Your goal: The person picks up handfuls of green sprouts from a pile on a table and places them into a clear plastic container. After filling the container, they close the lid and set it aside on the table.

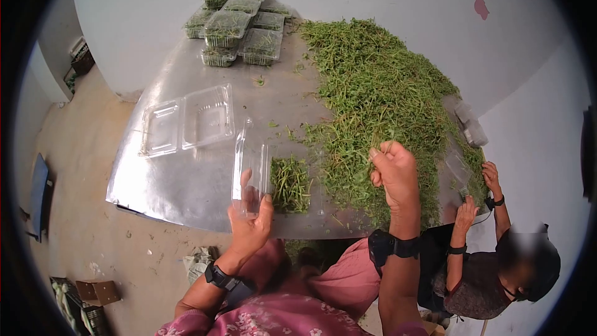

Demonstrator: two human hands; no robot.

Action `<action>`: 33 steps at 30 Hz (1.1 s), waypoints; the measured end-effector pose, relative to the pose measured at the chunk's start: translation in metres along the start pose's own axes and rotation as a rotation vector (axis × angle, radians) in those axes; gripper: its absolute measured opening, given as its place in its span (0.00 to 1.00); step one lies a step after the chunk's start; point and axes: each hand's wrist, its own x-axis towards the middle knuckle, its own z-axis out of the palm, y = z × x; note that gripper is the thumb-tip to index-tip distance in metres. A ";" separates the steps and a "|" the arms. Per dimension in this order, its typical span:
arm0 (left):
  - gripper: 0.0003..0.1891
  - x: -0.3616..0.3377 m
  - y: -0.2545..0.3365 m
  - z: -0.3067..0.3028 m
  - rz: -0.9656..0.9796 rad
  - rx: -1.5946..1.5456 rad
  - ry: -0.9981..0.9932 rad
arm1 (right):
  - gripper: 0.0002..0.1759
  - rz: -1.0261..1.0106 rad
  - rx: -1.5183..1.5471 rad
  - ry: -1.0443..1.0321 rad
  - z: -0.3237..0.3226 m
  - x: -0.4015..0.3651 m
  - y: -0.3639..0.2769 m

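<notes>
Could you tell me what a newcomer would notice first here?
A heap of loose green sprigs covers the right of the shiny metal table, the curled right hand at its edge. The left hand grips the raised lid of a clear plastic clamshell box; filled clear boxes stack at the far corner.

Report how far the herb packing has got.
Done: a stack of filled boxes sits at the far end. In hand: the left hand holds a box open, partly filled, while the right hand pinches greens. Left: a big heap of those greens, loose, and an empty box.
</notes>
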 end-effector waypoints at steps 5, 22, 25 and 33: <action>0.31 0.000 0.002 -0.001 -0.015 -0.008 -0.012 | 0.07 0.006 0.004 -0.236 0.055 -0.022 -0.010; 0.30 0.000 0.013 -0.003 -0.096 0.031 -0.054 | 0.18 -0.729 -0.658 -0.408 0.094 -0.042 0.013; 0.30 0.000 0.015 -0.004 -0.099 0.035 -0.061 | 0.18 -0.678 -0.852 -0.332 0.095 -0.031 0.033; 0.30 0.000 0.013 -0.001 -0.096 -0.014 -0.035 | 0.16 -0.372 -0.415 -0.163 0.083 -0.017 0.020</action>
